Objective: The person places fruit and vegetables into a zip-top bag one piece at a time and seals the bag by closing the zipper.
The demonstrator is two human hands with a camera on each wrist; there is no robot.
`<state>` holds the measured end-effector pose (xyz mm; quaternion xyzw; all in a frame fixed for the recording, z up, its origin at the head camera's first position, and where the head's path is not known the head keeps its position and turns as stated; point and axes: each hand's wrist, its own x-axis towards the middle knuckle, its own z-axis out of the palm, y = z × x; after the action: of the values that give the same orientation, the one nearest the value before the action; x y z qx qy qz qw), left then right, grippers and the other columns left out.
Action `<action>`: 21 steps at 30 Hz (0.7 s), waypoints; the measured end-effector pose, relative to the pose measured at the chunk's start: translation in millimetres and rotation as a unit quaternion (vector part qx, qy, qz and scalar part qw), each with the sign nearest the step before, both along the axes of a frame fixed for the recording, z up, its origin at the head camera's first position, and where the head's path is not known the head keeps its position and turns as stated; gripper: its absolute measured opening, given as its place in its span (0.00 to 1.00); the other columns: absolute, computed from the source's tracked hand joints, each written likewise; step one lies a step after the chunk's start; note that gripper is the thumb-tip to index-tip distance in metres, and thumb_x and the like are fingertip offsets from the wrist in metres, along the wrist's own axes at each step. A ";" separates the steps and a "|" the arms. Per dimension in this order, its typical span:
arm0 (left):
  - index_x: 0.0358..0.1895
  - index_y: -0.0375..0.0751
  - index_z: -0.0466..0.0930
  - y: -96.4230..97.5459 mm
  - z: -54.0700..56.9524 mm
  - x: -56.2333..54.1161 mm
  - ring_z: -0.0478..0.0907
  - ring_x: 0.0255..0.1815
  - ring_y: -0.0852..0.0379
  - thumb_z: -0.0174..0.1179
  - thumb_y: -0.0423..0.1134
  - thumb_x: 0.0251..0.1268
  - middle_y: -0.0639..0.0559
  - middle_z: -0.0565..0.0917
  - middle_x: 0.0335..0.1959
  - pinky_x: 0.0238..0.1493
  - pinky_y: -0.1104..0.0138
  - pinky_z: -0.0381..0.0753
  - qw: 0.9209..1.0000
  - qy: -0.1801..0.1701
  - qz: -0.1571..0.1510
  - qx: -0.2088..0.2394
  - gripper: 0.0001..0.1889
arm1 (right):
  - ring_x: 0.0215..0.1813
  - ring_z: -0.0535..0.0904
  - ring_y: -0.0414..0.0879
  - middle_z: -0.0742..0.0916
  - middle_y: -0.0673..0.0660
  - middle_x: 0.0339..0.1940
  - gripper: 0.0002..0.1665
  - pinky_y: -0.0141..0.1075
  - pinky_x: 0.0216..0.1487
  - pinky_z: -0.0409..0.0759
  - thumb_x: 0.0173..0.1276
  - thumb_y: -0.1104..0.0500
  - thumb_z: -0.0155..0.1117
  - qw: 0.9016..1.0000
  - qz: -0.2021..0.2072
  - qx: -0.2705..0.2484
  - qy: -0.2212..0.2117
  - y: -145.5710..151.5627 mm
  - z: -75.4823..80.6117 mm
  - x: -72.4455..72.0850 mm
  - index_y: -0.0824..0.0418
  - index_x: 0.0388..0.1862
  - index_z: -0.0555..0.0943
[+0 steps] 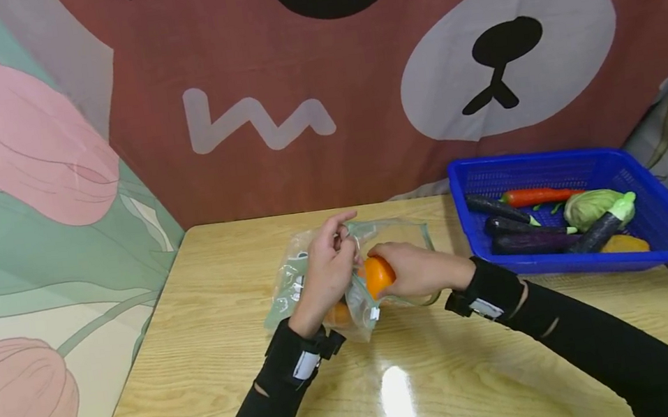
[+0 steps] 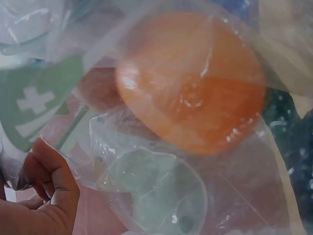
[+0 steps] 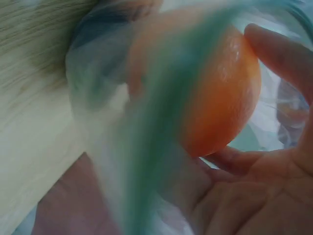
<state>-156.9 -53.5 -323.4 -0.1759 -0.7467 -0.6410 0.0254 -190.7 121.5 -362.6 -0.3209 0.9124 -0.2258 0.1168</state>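
Observation:
A clear zip bag (image 1: pixel 293 281) with a green rim and green print lies on the table, its mouth toward the right. My left hand (image 1: pixel 327 266) pinches the bag's upper edge with curled fingers. At the mouth, my right hand (image 1: pixel 412 272) grips an orange (image 1: pixel 379 276), thumb and fingers on opposite sides of it. The right wrist view shows this orange (image 3: pixel 227 93) partly behind the blurred green rim. Inside the bag, a second orange-coloured round thing (image 1: pixel 338 315) is partly hidden by my left wrist. Through the plastic, the left wrist view shows an orange round fruit (image 2: pixel 195 83).
A blue basket (image 1: pixel 595 263) stands at the table's back right. It holds several dark eggplants (image 1: pixel 528 243), a red-orange carrot or pepper (image 1: pixel 538 196), a green cabbage (image 1: pixel 594 208) and a yellow item (image 1: pixel 625 243). A printed cloth (image 1: pixel 304 170) hangs behind the wooden table (image 1: pixel 215 365).

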 end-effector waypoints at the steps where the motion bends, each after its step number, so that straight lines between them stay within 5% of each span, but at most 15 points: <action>1: 0.63 0.31 0.67 0.1 0.0 -0.2 0.72 0.26 0.43 0.40 0.25 0.67 0.49 0.63 0.27 0.26 0.71 0.74 1.000 0.001 0.000 0.002 0.21 | 0.40 0.76 0.45 0.81 0.57 0.44 0.33 0.37 0.42 0.78 0.55 0.52 0.72 1.000 0.000 0.004 0.004 -0.9 -1.2 -0.1 0.64 0.56 0.72; 13: 0.64 0.33 0.66 -1.7 0.2 -2.4 0.73 0.27 0.39 0.39 0.26 0.69 0.51 0.64 0.25 0.29 0.65 0.77 1.000 0.016 0.001 -0.007 0.21 | 0.59 0.74 0.54 0.76 0.61 0.62 0.33 0.44 0.52 0.79 0.60 0.56 0.69 0.999 0.011 -0.014 0.032 -1.5 -1.3 3.8 0.62 0.64 0.70; 21: 0.63 0.33 0.67 -1.9 0.3 -4.1 0.74 0.27 0.41 0.39 0.25 0.68 0.51 0.64 0.25 0.30 0.66 0.78 1.000 0.024 0.014 -0.010 0.21 | 0.56 0.78 0.50 0.80 0.57 0.58 0.24 0.41 0.51 0.81 0.66 0.55 0.62 0.998 0.037 -0.050 0.021 24.9 32.0 19.7 0.59 0.60 0.75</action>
<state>-161.0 -55.4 -323.2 -0.1808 -0.7549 -0.6284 0.0501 -171.0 146.4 -330.5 -0.3644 0.8898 -0.2597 0.0898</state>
